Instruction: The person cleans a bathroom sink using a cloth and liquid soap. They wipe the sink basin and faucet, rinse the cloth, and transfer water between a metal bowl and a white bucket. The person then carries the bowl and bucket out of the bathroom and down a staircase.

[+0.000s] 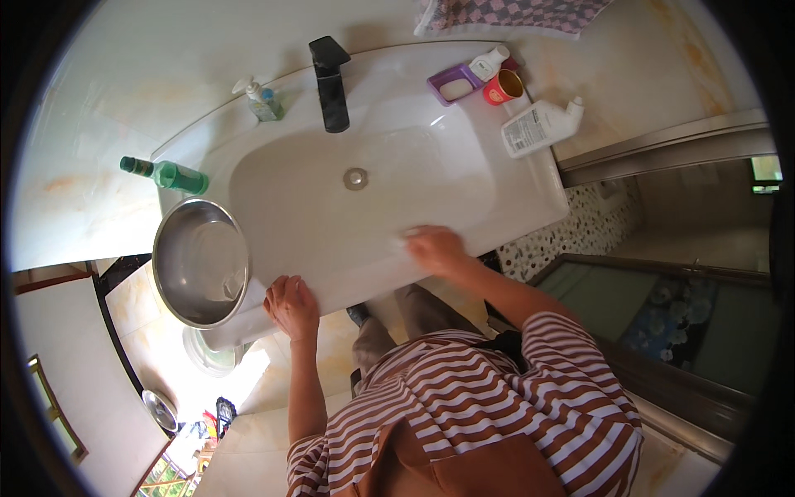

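A white ceramic washbasin (pixel 292 236) lies before me, with a metal drain (pixel 355 179) in its floor. My left hand (pixel 292 304) rests on the front rim, its fingers loosely bent, close to a stainless steel bowl (pixel 202 264). That bowl sits on the left end of the basin and seems to hold a little water. Over the front right slope of the basin is my right hand (pixel 435 248), blurred, fingers curled inward. Something whitish shows at its fingertips, too smeared to name or to tell whether it is held.
A black faucet (pixel 332 93) stands at the back. Along the left edge are a pump bottle (pixel 266 104) and a green bottle (pixel 177 177). On the right are a purple soap dish (pixel 444 84), a red cup (pixel 502 87) and a white cleaner bottle (pixel 537 128).
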Demonstrator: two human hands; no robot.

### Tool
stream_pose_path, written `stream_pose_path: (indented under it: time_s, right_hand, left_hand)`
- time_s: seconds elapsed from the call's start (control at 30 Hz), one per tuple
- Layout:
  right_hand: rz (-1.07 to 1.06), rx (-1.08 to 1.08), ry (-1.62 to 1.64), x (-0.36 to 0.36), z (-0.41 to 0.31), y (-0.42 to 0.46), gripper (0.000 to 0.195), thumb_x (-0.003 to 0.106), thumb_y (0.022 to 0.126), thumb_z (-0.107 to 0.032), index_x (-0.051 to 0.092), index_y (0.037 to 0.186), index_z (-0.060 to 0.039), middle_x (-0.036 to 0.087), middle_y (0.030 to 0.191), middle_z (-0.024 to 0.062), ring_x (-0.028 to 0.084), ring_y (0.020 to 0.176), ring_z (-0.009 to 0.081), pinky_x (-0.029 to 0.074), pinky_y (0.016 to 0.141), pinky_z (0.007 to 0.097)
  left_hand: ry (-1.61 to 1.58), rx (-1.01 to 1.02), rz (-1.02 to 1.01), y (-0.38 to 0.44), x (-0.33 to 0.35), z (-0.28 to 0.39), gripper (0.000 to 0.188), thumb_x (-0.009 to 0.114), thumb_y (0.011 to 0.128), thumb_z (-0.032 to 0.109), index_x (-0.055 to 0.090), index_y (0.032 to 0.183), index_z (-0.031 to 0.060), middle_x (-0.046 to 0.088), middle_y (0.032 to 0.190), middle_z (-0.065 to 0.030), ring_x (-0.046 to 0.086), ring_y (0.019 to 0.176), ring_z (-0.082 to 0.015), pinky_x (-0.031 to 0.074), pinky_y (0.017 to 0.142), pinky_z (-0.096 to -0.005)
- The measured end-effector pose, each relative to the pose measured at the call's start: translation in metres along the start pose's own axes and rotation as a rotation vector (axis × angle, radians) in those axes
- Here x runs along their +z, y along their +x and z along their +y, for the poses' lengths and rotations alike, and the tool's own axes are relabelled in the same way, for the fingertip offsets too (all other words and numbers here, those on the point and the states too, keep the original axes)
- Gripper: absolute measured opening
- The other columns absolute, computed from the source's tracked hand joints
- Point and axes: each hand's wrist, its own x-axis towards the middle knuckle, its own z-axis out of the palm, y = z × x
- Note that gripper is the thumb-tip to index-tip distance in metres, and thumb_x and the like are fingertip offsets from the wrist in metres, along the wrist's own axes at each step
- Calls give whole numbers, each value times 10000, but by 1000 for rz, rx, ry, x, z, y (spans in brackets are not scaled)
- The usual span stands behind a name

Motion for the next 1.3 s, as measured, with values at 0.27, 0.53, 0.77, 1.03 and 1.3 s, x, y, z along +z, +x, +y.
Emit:
stream_pose_path:
  time_s: [0.27,0.53,0.77,1.03,1.3]
  right_hand:
    - [456,259,-492,-55,104,-20,387,573,817,-92,520,1200,-74,391,1330,200,364,1232,389,385,944,465]
    - [23,-60,-73,2,42,62,520,584,757,-10,492,1256,-122,354,1381,207,444,1188,362,445,914,411]
    - [138,-194,-359,47,29,163,412,628,769,-158,561,1171,-211,439,1230,156,488,1065,334,454,805,387]
    - [154,175,-62,81,18,201,212,662,735,-257,603,893,-127,553,1015,113,557,894,303,469,705,435]
    - [120,339,-8,91,-11,211,220,634,755,-242,585,910,-95,585,1014,98,557,958,293,473,735,436]
  left_hand:
    - [7,27,17,4,1,-1,53,559,768,129,598,803,124,585,940,-52,532,936,-267,379,815,-416]
    - [-144,-46,-411,25,18,8,180,572,772,89,631,942,82,603,971,-91,536,980,-293,437,820,-415]
    - [-291,72,-476,86,114,75,343,574,763,39,563,1102,90,542,1099,-121,517,1033,-294,456,851,-398]
    - [-266,-178,-483,106,157,81,450,520,792,45,503,1227,161,522,1037,-132,509,1023,-307,458,823,-414]
    - [-229,-262,-424,113,174,91,431,541,790,87,529,1205,203,535,965,-130,543,953,-315,469,795,-415]
